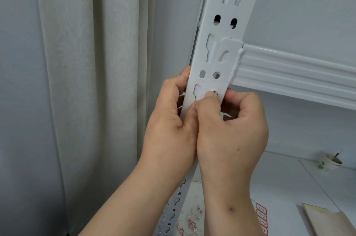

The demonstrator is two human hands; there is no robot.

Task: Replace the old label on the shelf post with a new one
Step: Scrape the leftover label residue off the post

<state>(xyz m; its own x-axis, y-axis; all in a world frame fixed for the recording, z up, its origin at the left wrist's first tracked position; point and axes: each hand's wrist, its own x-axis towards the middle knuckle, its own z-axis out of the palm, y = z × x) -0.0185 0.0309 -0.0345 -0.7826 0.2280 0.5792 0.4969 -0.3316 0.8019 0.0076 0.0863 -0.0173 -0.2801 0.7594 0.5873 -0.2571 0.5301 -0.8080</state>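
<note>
The left hand (169, 118) grips the shelf post (221, 47) while the right hand (231, 128) curls in, its thumbnail picking at a label remnant (214, 92) just above the thumb tip. The nail could slip (painted metal is slick), tearing the remnant and leaving residue under the new label.

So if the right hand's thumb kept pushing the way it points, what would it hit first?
Likely nothing new: the right hand already has its thumb tip on the white shelf post, at a small dark scrap beside a slot. Depth is unclear.
</note>
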